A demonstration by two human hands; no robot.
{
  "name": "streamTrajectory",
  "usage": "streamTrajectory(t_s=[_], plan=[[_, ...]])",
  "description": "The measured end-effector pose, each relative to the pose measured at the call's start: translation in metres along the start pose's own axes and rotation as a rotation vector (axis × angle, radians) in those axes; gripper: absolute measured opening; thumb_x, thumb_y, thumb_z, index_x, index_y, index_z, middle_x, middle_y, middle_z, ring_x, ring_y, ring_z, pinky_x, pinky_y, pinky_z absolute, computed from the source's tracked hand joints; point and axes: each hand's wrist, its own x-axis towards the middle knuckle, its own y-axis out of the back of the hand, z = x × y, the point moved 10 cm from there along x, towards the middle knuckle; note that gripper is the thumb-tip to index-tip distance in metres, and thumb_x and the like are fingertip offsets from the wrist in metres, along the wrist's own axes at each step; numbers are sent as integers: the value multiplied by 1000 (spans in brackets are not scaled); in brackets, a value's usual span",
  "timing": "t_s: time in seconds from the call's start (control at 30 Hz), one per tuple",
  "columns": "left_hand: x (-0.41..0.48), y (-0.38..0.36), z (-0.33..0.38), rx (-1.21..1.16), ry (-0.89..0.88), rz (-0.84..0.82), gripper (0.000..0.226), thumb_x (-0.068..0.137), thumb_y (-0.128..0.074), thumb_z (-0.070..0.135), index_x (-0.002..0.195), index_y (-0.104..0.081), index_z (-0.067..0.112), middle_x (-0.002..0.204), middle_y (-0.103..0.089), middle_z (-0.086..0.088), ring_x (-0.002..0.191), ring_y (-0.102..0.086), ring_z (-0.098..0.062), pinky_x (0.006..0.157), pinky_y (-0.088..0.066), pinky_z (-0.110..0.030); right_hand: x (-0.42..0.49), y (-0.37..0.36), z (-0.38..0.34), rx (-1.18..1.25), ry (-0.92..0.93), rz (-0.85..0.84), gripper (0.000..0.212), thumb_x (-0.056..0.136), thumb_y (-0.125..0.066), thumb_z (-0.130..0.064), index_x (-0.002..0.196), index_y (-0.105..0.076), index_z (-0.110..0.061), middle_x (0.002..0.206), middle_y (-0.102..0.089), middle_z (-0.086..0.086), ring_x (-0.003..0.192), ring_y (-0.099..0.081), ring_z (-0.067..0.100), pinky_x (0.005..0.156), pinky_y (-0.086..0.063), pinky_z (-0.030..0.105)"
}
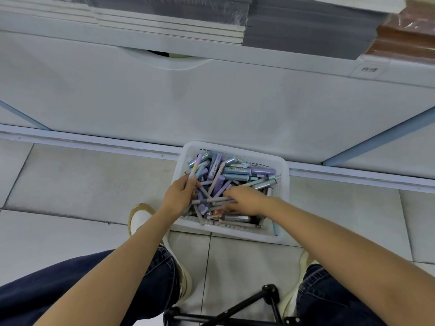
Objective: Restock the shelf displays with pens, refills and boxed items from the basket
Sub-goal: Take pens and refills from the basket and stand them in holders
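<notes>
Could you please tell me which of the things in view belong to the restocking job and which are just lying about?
Job: white basket; loose pens in it; pastel pens gripped by left hand; right hand among the pens.
Lying about: stacked notebooks above; shelf label; black metal frame on the floor.

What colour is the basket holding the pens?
White, a perforated plastic basket; clearest in the head view.
</notes>
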Motion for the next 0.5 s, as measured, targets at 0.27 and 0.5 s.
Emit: streamTrajectory(t_s=[0.27, 0.5], plan=[[-4, -7, 62, 128, -235, -35, 36, 104, -38, 35, 90, -62, 12, 86, -69, -8, 81, -63, -26, 77, -50, -40, -33, 50, 27, 274, -15, -220, 27, 94, -62, -27, 68, -64, -24, 55, -59, -9, 45, -46, 5, 55, -40, 23], [-14, -62, 84, 136, -258, -284, 35, 104, -39, 32, 84, -50, 5, 69, -47, -3, 60, -44, -11, 54, -34, -18, -48, 83, 18, 376, 22, -175, 33, 92, -64, -31, 91, -71, 2, 69, -68, 3, 45, -43, 6, 46, -35, 15]])
